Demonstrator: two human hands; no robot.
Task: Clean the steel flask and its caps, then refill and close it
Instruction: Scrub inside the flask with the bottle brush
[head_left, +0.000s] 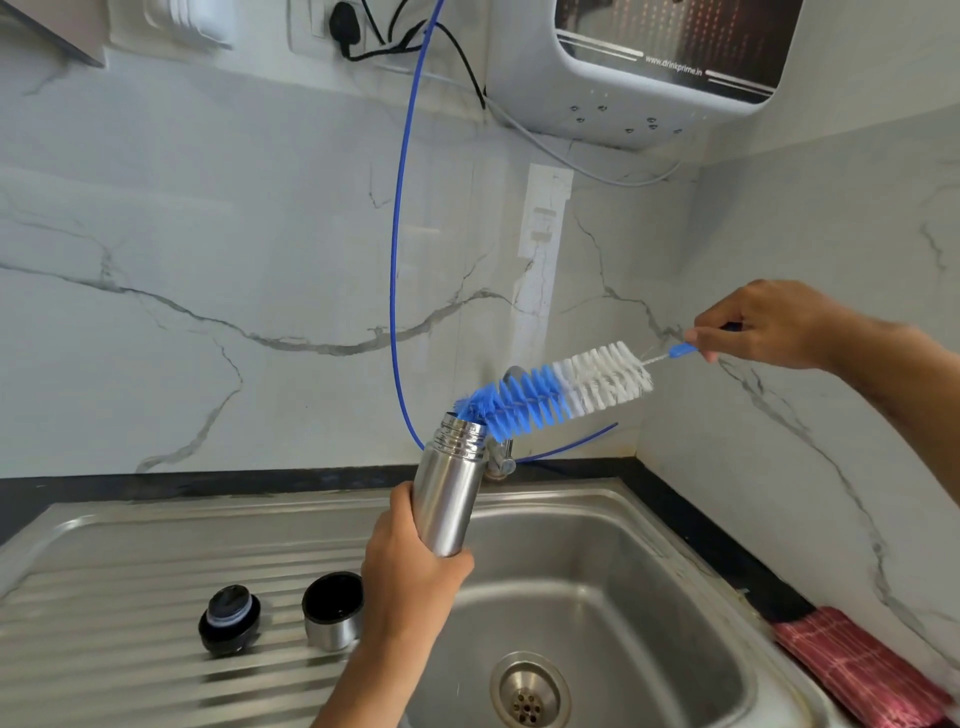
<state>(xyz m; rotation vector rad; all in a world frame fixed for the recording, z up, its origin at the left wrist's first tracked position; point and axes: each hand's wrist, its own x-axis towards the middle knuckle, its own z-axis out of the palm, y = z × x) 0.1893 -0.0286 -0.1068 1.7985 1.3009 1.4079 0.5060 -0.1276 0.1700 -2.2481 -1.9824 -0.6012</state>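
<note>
1. Flask (451, 493): steel body, held by our left hand (410, 577) at centre frame above the sink basin (597, 561). Fingers are wrapped round its lower half; its open threaded neck tilts up and to the right.
2. Bottle brush (550, 392): blue and white bristles on a twisted wire stem. We pinch its blue handle in our right hand (763, 327), fingers curled round it, at right of frame. The blue tip touches the flask mouth; nearly all of the bristle length is outside.
3. Inner stopper (229, 618): black, standing on the ribbed drainboard (104, 597) at lower left, well apart from both hands.
4. Outer cap (332, 610): steel with a dark interior, open end up, just right of the stopper and just beside our left wrist.
5. Tap (501, 457): partly hidden behind the flask neck, at the back edge of the sink.
6. Blue tube (397, 234): runs in a long curve down the marble wall to the tap area.
7. Water purifier (649, 67): wall-mounted, upper right of frame.
8. Red cloth (857, 670): folded, lower right on the counter edge.
</note>
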